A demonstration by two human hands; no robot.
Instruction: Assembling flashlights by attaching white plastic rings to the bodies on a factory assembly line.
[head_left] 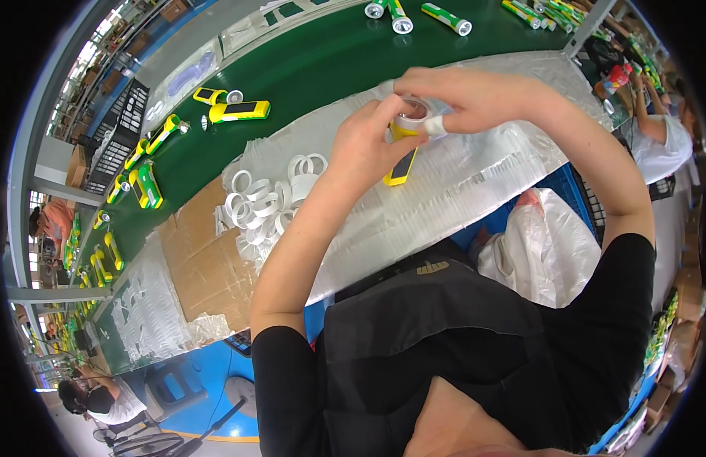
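A yellow flashlight (399,169) with a dark panel on its side stands over the covered worktable in front of me, lamp end up. My left hand (364,141) is closed around the flashlight just below its head. At the top, a white ring (422,122) encircles the lamp, and my right hand (475,99) pinches that rim between thumb and fingers. White finger covers show on the right hand. Part of the flashlight's body is hidden behind the left fingers. Left of my left forearm lies a loose pile of white rings (255,199).
A green conveyor belt (315,80) runs along the far side, carrying yellow-green flashlights (240,111). Brown cardboard (208,247) lies left of the rings. A white sack (547,247) sits in a blue crate by my right side. Other people work at both ends.
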